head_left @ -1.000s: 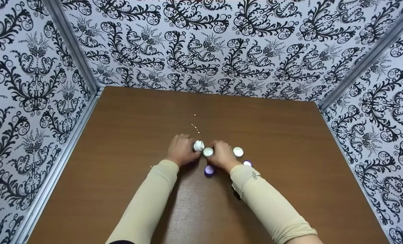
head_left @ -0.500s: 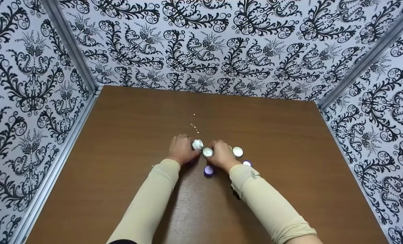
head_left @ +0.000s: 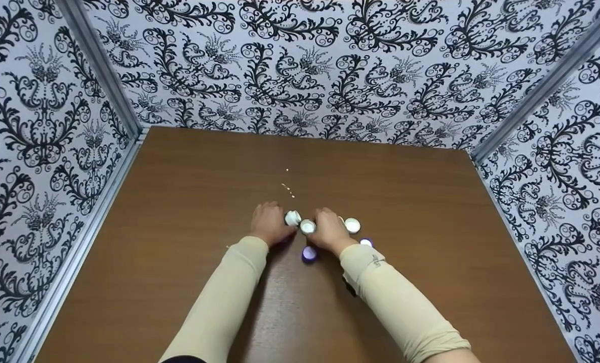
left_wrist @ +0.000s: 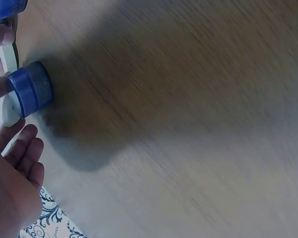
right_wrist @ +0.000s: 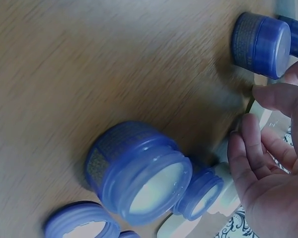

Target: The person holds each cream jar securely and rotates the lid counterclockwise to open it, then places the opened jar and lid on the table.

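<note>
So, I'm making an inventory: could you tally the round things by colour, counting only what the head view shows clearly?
White-topped round things: 3
Purple-edged round things: 2
Total: 5
A pale thing mostly hidden by the right hand is left out.

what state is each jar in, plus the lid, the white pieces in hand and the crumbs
White container: held in the left hand, tilted
Round pale container: held in the right hand, round face up
Large blue jar: open, whitish inside
Small blue jar: open
Blue lid: off, underside showing
Upper blue jar, right wrist view: looks closed
White crumbs: loose on the table
</note>
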### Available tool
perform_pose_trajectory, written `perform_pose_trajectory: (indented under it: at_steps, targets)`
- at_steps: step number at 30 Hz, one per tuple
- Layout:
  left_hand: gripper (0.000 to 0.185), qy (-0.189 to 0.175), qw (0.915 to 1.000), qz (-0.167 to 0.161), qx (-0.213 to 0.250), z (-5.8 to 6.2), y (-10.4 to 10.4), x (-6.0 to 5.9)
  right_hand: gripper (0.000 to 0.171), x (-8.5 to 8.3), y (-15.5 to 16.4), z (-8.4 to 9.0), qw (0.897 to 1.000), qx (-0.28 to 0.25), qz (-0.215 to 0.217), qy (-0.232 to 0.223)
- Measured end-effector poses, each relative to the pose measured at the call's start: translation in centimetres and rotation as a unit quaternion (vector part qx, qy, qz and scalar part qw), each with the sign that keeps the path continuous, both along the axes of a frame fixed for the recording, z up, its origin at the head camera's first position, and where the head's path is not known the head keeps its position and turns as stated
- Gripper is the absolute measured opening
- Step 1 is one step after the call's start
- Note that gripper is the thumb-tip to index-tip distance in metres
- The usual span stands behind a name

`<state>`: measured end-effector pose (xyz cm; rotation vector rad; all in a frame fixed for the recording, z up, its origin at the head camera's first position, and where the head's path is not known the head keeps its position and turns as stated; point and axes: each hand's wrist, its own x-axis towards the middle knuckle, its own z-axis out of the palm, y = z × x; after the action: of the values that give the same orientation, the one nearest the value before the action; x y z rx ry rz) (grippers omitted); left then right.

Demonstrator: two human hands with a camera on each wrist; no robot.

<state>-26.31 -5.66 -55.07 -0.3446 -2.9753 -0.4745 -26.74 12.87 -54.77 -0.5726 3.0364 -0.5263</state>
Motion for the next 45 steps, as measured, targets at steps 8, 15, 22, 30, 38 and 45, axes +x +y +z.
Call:
perform_pose_trajectory:
  at_steps: [8,15,22,30,38,45]
  targets:
    - [0.046,-0.001,1.0000,0.000,-0.007,0.0,0.1,0.0,0.029,0.1,0.0,0.0,1.000,-0.002,0.005,0.005]
    - [0.045,-0.002,1.0000,-0.002,0.000,-0.1,0.1,-0.1,0.028,0.1,0.1,0.0,1.000,-0.005,0.004,0.006]
    - [0.043,-0.015,0.9998,-0.007,-0.012,0.0,-0.1,-0.1,0.030,0.1,0.1,0.0,1.000,0.001,0.006,0.004]
    - [0.047,-0.066,0.9977,-0.001,-0.014,0.7,0.3,-0.1,0.030,0.2,0.0,0.1,1.000,0.005,-0.003,0.006]
    - [0.053,-0.068,0.9967,0.010,-0.043,0.9,0.4,0.2,0.030,0.4,0.1,0.2,1.000,0.006,-0.005,0.005]
    - [0.053,-0.058,0.9957,0.005,-0.072,0.6,0.5,0.2,0.029,0.3,0.1,0.2,1.000,0.005,0.001,0.009]
